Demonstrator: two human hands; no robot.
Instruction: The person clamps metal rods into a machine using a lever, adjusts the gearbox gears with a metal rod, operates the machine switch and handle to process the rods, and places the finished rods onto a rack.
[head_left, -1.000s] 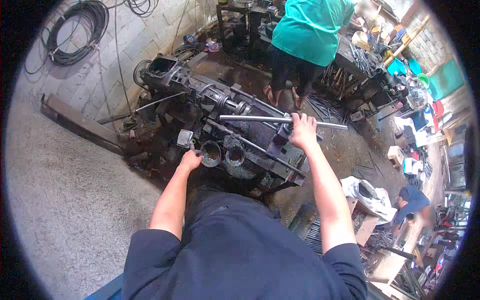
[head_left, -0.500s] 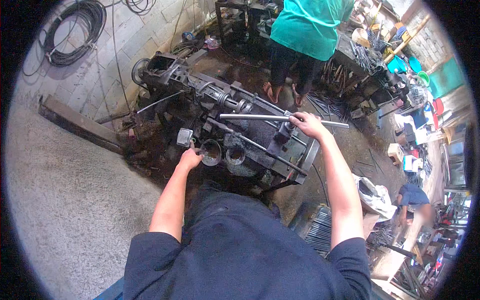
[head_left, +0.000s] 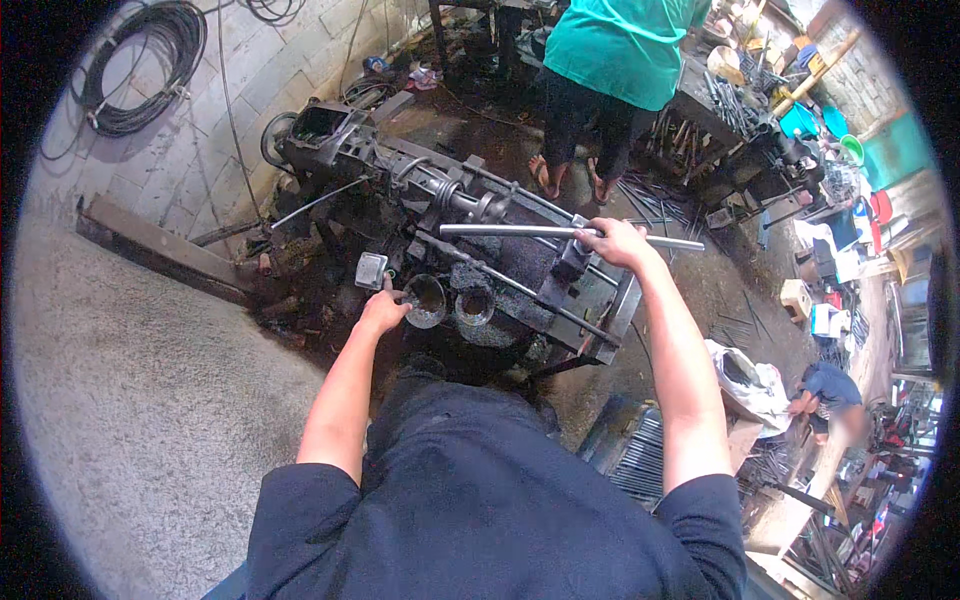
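My right hand (head_left: pixel 612 241) is closed around a long silver metal rod (head_left: pixel 510 231), which lies nearly level above the right part of a dark, greasy lathe-like machine (head_left: pixel 480 205). On the left, my left hand (head_left: pixel 383 310) reaches to a small grey switch box (head_left: pixel 371 270) on the machine's near side. Its index finger is stretched to a green button at the box's edge, and the hand holds nothing that I can see. Just right of that hand, two round bowls (head_left: pixel 427 302) with dark contents sit against the machine bed. Metal shavings cover the bed around them.
A person in a green shirt (head_left: pixel 615 50) stands beyond the machine. Another person (head_left: pixel 828 392) bends down at the far right. Bundled metal rods (head_left: pixel 638 455) lie near my right elbow, beside a white sack (head_left: pixel 750 388). Coiled black cable (head_left: pixel 145 70) hangs on the left wall.
The view has shifted slightly. My right hand still grips the rod and my left index finger stays at the switch box. The bent person at the right has moved an arm.
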